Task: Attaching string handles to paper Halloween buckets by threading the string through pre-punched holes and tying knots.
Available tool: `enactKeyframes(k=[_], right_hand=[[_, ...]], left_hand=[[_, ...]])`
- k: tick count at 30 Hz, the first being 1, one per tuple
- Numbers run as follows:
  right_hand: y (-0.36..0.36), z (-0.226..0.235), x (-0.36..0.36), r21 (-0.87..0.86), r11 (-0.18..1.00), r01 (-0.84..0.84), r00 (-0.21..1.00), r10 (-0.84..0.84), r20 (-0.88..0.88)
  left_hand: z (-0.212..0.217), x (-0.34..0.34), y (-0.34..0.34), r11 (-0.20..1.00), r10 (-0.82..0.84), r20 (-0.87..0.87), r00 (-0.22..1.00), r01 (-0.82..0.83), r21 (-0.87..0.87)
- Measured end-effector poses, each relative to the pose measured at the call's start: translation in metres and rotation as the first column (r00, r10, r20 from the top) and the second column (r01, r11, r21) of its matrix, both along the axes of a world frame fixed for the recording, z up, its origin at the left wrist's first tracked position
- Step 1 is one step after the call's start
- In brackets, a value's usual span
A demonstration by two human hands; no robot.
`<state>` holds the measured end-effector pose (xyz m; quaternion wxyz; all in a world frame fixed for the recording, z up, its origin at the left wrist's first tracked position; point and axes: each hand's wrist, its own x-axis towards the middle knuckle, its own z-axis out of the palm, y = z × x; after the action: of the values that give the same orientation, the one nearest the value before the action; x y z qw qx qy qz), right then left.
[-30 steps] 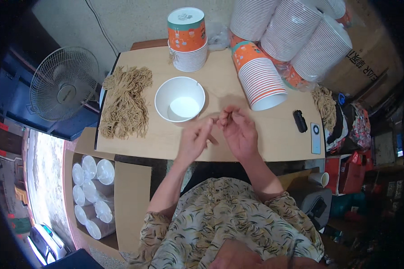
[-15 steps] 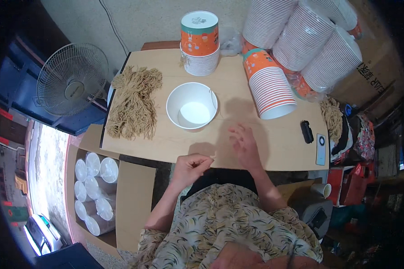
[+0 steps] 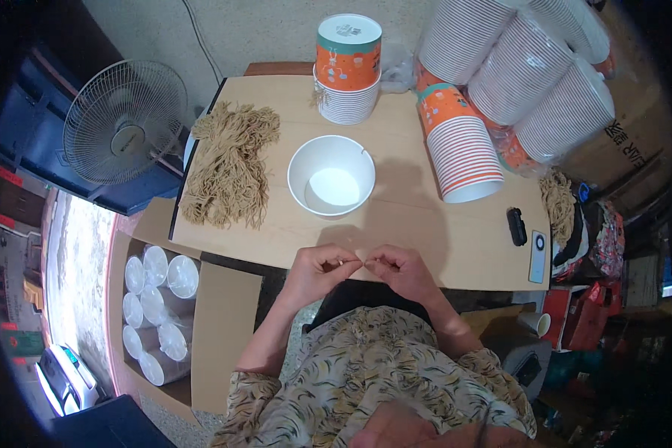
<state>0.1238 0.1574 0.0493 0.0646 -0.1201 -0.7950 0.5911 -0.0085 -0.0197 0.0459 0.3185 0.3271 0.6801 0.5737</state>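
Just over the table's front edge, my left hand (image 3: 315,273) and my right hand (image 3: 403,272) meet fingertip to fingertip. Each is closed in a pinch; whatever lies between the fingers is too small to make out. Beyond them stands an open white paper tub (image 3: 331,176), upright, with a small mark on its right rim. Neither hand touches it. A loose bundle of tan cords (image 3: 231,164) lies to the left of the tub. Behind it, an orange and green printed tub (image 3: 349,63) sits upside down on top of a nested stack of white-rimmed tubs (image 3: 348,104).
Another nested tub stack (image 3: 463,149) lies on its side at right. Plastic-wrapped tub stacks (image 3: 493,67) rise behind it. A black object (image 3: 516,226) and a phone (image 3: 537,256) rest near the right edge. At left are a fan (image 3: 127,123) and a carton (image 3: 226,336) beside wrapped tubs.
My right hand has come in from the right, from spread fingers to a pinch against my left fingertips. The left hand keeps its pinch. The view has shifted slightly.
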Motion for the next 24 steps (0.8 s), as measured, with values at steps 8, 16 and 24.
enactKeyframes(k=[8, 16, 24], right_hand=[[0.011, -0.016, -0.002, -0.114, 0.983, 0.141, 0.990, -0.142, -0.003], [0.073, 0.083, -0.042, 0.259, 0.844, 0.469, 0.876, -0.409, -0.255], [0.015, 0.148, -0.092, 0.426, 0.878, 0.217, 0.752, 0.128, -0.647]], left_hand=[[-0.003, -0.012, -0.006, 0.997, 0.042, 0.249, 0.968, -0.055, 0.048], [0.021, -0.103, -0.012, 0.933, 0.227, -0.883, 0.411, -0.350, 0.077], [0.010, -0.125, -0.002, 0.998, 0.008, -0.835, 0.550, -0.050, -0.024]])
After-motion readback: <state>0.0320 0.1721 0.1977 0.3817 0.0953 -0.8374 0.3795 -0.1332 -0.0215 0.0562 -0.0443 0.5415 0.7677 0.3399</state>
